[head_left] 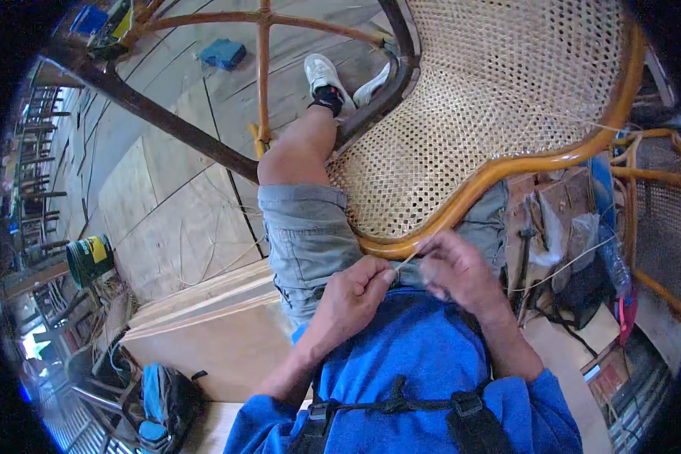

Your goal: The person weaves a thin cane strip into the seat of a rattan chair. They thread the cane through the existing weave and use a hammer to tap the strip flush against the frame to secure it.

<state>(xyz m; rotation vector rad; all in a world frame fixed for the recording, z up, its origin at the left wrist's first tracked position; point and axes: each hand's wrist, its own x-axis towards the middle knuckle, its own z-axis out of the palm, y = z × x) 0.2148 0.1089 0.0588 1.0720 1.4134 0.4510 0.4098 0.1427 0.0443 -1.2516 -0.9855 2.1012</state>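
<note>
A rattan chair frame [552, 160] with a woven cane seat panel [477, 113] lies across my lap, its curved rim near my hands. My left hand [353, 291] pinches a thin pale cane strand [405, 262] just below the rim. My right hand [455, 266] is closed on the same strand right beside it, touching the frame's edge. I sit in grey shorts and a blue shirt, one knee [284, 163] under the chair's dark leg rails.
Plywood sheets [204, 303] lie at my left on a plank floor. A green bucket [91, 257] stands far left, a blue-black bag [163, 401] below it. A wooden toolbox [552, 227] with tools and plastic sits right, beside another cane chair [658, 197].
</note>
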